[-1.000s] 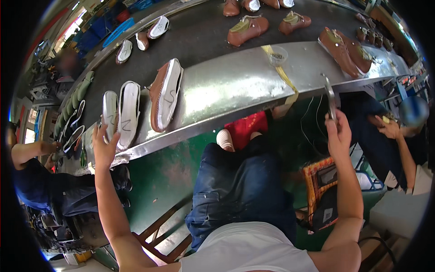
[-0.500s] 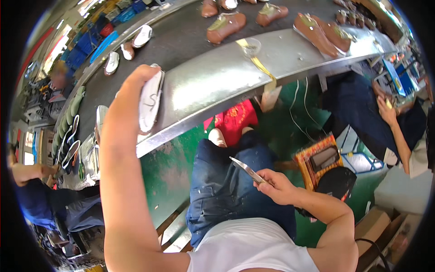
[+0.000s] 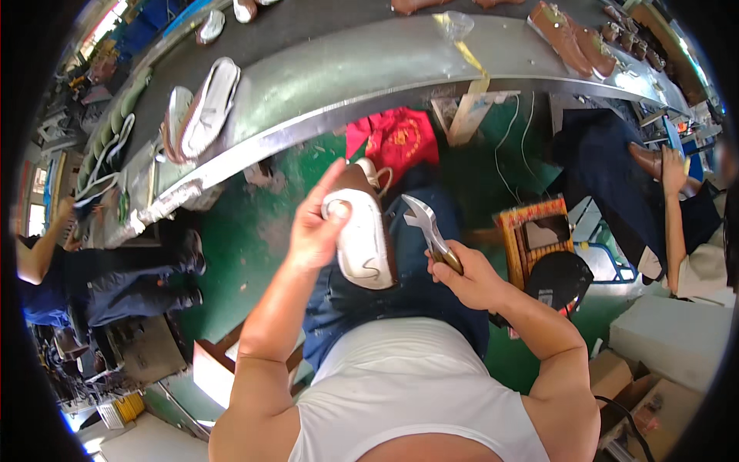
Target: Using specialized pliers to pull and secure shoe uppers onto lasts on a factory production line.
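Observation:
Above my lap, my left hand (image 3: pixel 314 235) is closed around a brown shoe (image 3: pixel 362 239) whose white underside faces up and bears a dark squiggle. Its thumb presses on the white surface near one end. Just right of the shoe, my right hand (image 3: pixel 471 276) grips lasting pincers (image 3: pixel 425 218) by the handle. The curved metal head points up and away from me, close to the shoe but apart from it.
On the metal bench (image 3: pixel 331 73) ahead lie a white-bottomed shoe (image 3: pixel 210 108) at left and brown shoes (image 3: pixel 566 38) at right. A yellow strap (image 3: pixel 471 58) hangs over its edge. Co-workers sit on both sides. A patterned box (image 3: pixel 531 231) stands right of my knees.
My left hand has brought the shoe from the bench down over my lap. The pincers in my right hand have turned more upright. My view has shifted.

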`<move>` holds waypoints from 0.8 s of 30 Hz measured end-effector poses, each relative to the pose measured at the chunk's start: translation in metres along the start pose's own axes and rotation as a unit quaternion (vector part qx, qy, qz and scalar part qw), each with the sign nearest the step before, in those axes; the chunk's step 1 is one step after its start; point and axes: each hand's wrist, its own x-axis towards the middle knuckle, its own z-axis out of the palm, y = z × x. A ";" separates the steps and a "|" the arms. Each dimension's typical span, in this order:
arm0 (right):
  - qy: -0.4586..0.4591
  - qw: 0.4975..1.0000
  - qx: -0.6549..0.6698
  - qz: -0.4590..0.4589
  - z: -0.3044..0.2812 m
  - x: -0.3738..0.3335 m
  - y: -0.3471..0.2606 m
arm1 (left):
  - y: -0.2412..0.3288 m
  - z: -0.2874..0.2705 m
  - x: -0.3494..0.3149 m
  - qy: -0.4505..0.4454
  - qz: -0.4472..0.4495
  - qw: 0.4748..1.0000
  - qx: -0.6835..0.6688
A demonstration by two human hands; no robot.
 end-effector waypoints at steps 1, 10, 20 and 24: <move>-0.001 1.000 -0.015 0.006 0.005 -0.005 -0.006 | -0.024 0.008 -0.011 0.024 0.002 1.000 -0.010; -0.081 0.992 -0.017 0.097 0.025 -0.019 0.008 | -0.067 0.019 -0.031 -0.014 -0.037 0.999 -0.007; -0.035 0.982 0.157 0.096 0.028 0.003 0.005 | -0.085 -0.002 -0.028 -0.013 -0.014 0.982 0.188; -0.128 0.966 0.148 0.171 0.027 0.002 0.017 | -0.083 -0.005 -0.025 0.022 0.023 0.961 0.273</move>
